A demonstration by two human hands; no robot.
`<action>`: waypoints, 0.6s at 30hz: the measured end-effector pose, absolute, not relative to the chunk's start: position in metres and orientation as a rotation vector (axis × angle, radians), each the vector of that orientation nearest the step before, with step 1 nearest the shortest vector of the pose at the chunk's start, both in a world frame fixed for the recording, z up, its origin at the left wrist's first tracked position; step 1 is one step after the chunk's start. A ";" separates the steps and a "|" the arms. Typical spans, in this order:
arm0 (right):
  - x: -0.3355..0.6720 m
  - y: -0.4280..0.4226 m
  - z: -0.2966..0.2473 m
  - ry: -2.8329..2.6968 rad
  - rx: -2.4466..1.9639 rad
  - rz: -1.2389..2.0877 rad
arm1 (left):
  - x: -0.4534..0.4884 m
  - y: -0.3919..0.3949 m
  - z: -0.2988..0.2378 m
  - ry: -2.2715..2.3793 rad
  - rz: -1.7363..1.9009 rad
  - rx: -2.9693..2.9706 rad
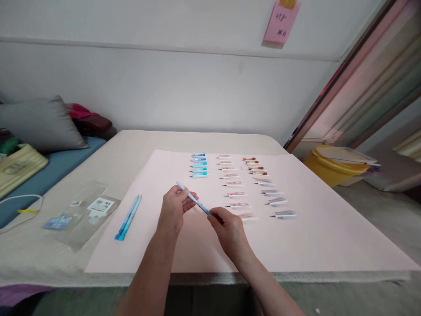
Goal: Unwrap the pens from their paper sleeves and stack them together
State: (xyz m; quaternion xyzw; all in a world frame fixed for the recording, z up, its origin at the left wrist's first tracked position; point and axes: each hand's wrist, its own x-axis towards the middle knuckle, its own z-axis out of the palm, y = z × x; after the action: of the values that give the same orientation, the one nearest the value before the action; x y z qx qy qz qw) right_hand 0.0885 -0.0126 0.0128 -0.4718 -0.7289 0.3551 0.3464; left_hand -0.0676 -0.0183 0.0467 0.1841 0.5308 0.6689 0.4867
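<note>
A slim light-blue pen (pixel 201 205) is held slantwise above the pink sheet (pixel 194 254). My left hand (pixel 173 208) is closed around its upper part, near the far end. At the lower end, the fingers of my right hand (pixel 228 224) pinch the pen; they hide its tip. Beyond my hands lie rows of thin white sticks with dark points, like pen refills, each with a coloured wrap: a blue group (pixel 198 166), a pinkish group (pixel 234 195) and a brown and grey group (pixel 276 202). Left of my left hand rest two blue pens (pixel 129 218), side by side.
Clear plastic bags (pixel 87 219) with labels lie on the cream cover at the left. A grey cushion (pixel 42 127) and a yellow basket (pixel 19 169) stand beyond them. Right of the table is a yellow bin (pixel 332 169). A pink note (pixel 281 22) hangs on the wall.
</note>
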 end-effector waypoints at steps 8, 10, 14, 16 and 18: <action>0.088 -0.015 0.014 -1.877 -1.264 0.928 | -0.058 -0.023 0.042 1.278 1.634 0.522; 0.089 -0.015 0.015 -1.869 -1.267 0.937 | -0.056 -0.023 0.042 1.288 1.611 0.536; 0.092 -0.012 0.018 -1.743 -1.242 1.150 | -0.052 -0.024 0.041 1.269 1.613 0.575; 0.093 -0.011 0.018 -1.539 -1.193 1.493 | -0.051 -0.023 0.041 1.231 1.608 0.586; 0.094 -0.012 0.016 -1.268 -1.104 1.862 | -0.051 -0.023 0.041 1.202 1.590 0.592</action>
State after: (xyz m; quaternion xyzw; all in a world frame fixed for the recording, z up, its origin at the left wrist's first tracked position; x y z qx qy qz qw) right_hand 0.0945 -0.0119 0.0164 -0.4181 -0.4802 0.7054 0.3114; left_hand -0.0508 -0.0232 0.0406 0.2454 0.4983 0.6595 0.5065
